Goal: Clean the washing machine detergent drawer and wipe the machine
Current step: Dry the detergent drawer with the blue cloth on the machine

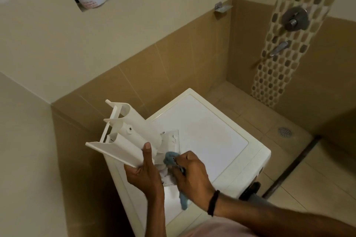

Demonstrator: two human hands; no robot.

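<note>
My left hand [145,173], above the washing machine [212,136], has its fingers clamped on the tilted detergent drawer [123,136]. My right hand's [192,177] fingers clutch the blue cloth [170,158] against the drawer's near end.

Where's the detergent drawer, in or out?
Out: left hand holds the drawer above the washing machine; right hand presses a blue cloth to it.

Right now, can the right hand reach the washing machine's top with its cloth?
Likely yes: the right hand, gripping the blue cloth, is over the washing machine top, bare beside the held drawer.
</note>
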